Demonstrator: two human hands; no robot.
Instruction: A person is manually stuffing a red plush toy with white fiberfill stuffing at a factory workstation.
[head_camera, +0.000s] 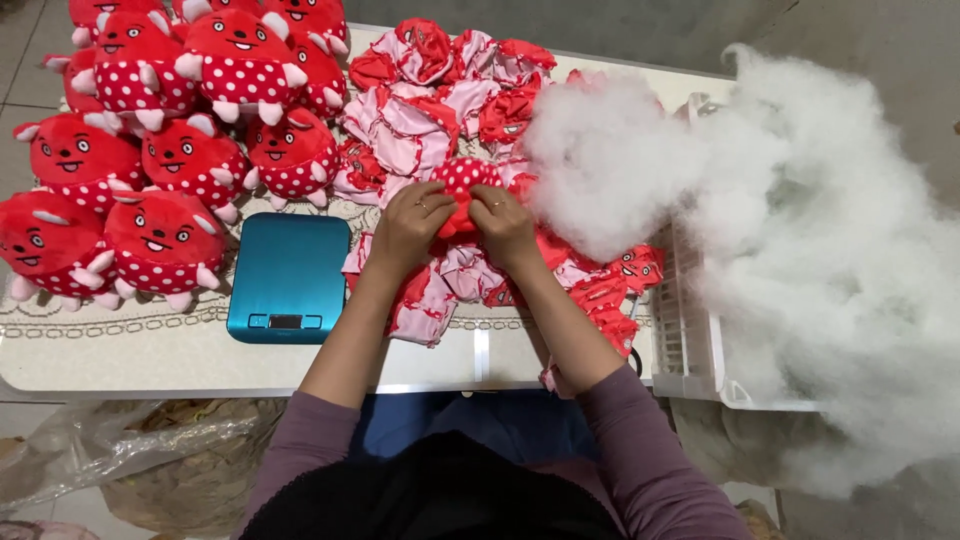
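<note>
Both hands are wrapped around one plush toy (462, 190), red with white dots, right in the middle of the table (150, 350). Left hand (408, 228) grips its left side, right hand (503, 226) closes on the right side, fingers curled tight, so neither hand is open.

Using the blue kitchen scale (288, 275) as the landmark: the toy sits just to the right of it and a bit further back. Left of and behind the scale is a crowd of finished stuffed toys (160, 120) with smiley faces. Right of the scale, under and around the hands, lies a heap of flat unstuffed skins (430, 110), pink and red. Way off to the right of the scale is a huge cloud of white stuffing (800, 230) spilling over a white plastic basket (685, 330), and it crowds right up against the right hand.
</note>
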